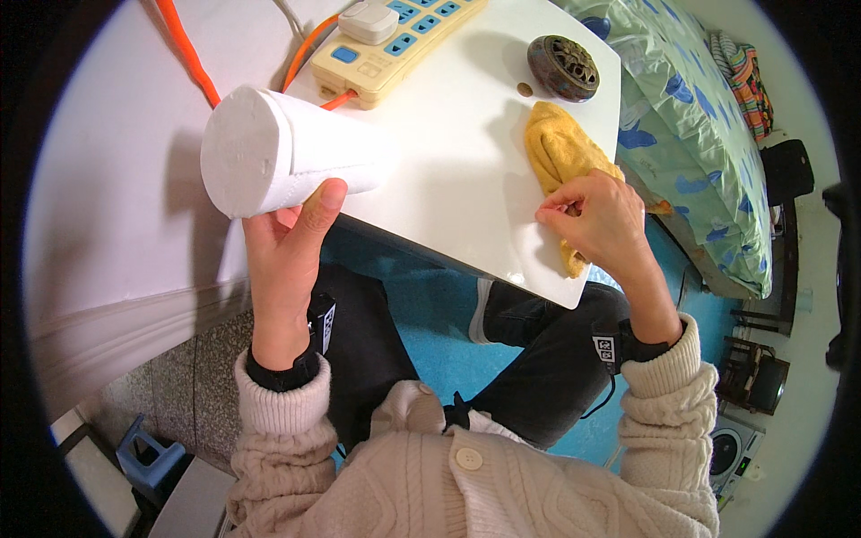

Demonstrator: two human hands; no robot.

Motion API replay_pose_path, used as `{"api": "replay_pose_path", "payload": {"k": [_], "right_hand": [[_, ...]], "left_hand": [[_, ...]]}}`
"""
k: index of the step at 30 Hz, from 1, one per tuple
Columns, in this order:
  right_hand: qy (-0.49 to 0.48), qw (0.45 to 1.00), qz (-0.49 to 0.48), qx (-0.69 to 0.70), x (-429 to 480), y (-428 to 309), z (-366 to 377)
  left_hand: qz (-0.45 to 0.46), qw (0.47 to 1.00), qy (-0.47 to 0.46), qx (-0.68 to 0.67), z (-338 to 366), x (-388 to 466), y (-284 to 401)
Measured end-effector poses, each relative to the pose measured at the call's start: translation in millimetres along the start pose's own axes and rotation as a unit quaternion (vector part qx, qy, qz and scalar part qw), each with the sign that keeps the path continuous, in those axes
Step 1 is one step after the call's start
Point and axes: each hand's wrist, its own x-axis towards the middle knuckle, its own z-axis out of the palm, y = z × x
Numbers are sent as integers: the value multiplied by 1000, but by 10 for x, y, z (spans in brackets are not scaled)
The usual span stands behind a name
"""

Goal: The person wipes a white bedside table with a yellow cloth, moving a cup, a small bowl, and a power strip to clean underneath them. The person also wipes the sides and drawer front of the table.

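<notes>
My left hand (292, 235) holds a white paper roll (323, 144) from below, its thumb along the near side. The roll is tilted over the table's left part, one round end towards the left. On the right, my right hand (595, 218) rests at a yellow cloth (562, 144), its thumb and index finger bent close together over the cloth's lower part. Whether the fingers pinch any of the cloth is not clear. Beyond the cloth stand a round incense burner with a pierced metal lid (565, 67) and a small brown coin-like disc (525, 89).
A cream power strip (366, 70) with a white plug (368, 21) and an orange cable (185, 54) lies at the back of the white table (444, 195). The wall (101, 168) is close on the left. A bed with a green patterned cover (699, 121) stands on the right.
</notes>
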Motion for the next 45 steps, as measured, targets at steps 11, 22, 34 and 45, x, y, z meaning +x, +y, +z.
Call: {"api": "replay_pose_path", "payload": {"k": [11, 22, 34, 45], "right_hand": [[4, 999, -32, 29, -5, 57, 18], [152, 980, -125, 38, -10, 236, 426], [128, 979, -147, -55, 45, 42, 243], [7, 975, -213, -59, -93, -273, 130]], "left_hand": [[11, 1000, 6, -7, 21, -7, 11], [41, 999, 25, -2, 28, -7, -40], [52, 997, 4, -49, 56, 7, 2], [58, 992, -8, -115, 88, 20, 40]]}}
